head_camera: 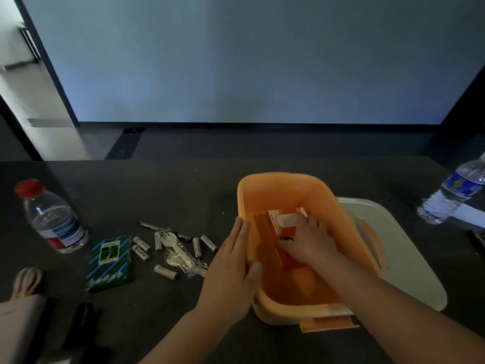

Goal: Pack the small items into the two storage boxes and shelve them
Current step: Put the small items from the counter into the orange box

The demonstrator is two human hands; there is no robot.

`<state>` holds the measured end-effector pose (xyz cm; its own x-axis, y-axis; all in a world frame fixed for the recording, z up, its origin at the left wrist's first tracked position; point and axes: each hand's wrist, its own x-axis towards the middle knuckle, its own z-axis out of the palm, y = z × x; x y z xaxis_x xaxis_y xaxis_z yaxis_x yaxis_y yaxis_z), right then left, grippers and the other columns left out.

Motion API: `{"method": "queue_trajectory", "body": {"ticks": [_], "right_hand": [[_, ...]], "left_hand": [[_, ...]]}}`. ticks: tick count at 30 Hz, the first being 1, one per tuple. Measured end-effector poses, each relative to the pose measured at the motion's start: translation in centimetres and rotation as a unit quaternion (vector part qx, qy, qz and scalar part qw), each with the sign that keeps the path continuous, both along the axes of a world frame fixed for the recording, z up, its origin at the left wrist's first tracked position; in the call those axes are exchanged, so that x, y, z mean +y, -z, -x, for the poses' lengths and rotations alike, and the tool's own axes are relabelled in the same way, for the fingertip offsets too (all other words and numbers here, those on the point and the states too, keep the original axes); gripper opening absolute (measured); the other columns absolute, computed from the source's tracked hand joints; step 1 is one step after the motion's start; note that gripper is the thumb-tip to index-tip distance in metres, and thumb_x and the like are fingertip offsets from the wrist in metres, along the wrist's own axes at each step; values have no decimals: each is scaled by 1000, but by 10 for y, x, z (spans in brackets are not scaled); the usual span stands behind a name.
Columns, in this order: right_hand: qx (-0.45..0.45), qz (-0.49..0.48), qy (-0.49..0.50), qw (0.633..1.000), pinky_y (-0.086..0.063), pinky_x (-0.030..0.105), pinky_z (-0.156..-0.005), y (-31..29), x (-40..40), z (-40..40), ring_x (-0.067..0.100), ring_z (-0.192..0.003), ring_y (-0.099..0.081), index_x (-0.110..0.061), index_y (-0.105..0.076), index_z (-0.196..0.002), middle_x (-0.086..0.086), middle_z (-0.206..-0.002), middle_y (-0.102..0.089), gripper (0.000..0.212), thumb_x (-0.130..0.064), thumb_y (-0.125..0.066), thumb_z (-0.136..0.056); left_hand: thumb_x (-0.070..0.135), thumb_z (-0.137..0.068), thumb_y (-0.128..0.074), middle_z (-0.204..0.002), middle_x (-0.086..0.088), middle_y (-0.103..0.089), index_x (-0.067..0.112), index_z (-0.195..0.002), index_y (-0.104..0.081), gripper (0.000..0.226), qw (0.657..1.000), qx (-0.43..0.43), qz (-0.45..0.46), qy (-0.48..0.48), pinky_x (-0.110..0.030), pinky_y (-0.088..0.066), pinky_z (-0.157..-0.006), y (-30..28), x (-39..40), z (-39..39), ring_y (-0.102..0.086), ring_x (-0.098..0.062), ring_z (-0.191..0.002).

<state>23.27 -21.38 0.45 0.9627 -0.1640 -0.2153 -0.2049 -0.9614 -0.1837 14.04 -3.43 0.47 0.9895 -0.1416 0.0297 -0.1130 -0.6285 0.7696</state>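
Observation:
An orange storage box [278, 185] stands open on the dark table. My left hand [231, 271] lies flat against its left wall, thumb hooked over the rim. My right hand [307, 240] is down inside the box, fingers closed on an orange-and-white carton [284, 222]. To the left of the box lie several batteries [208, 243], a wrapped plastic fork [175, 252], a dark pen [152, 227] and a green-and-blue striped packet [110, 262].
A pale lid [409, 261] lies under and right of the box. A red-capped water bottle [49, 219] stands far left; a blue-labelled bottle [454, 193] lies at right. A beige pouch [18, 319] and a black object [81, 324] sit near the front left.

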Motion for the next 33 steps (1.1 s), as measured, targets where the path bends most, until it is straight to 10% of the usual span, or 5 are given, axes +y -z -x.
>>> {"method": "queue_trajectory", "body": {"ticks": [13,24,28,33], "right_hand": [[-11,-3,2,1000,-45,50,-99,-12,9,72,28,-125,-47,-28,-25,-145,6,-143,-41,83,-70,-52,-79],[-271,-190,-205,921,-31,29,-98,-89,138,143,10,-132,-33,-37,-28,-139,-9,-147,-31,65,-50,-56,-81],[-199,-220,-305,905,-28,10,-82,-45,207,187,-8,-114,-27,-45,-27,-133,-21,-136,-31,58,-57,-49,-80],[-43,-211,-295,931,-32,28,-105,33,273,221,11,-135,-22,-37,-7,-146,-10,-151,-15,94,-67,-59,-74]], "left_hand": [[52,-93,-38,-151,32,13,50,-142,12,71,999,20,-30,-3,-38,-12,-118,-8,6,65,0,-1,-142],[53,-88,-52,-152,30,-5,51,-143,-15,67,981,14,-56,-184,-31,-19,-115,4,147,134,-9,3,-139],[40,-89,-58,-155,18,-19,38,-145,-28,64,947,27,-60,-314,-32,-25,-111,16,210,162,-20,-5,-139],[33,-91,-58,-156,8,-22,31,-145,-32,60,909,59,-102,-400,-39,-29,-114,36,256,183,-22,-14,-141]]}}
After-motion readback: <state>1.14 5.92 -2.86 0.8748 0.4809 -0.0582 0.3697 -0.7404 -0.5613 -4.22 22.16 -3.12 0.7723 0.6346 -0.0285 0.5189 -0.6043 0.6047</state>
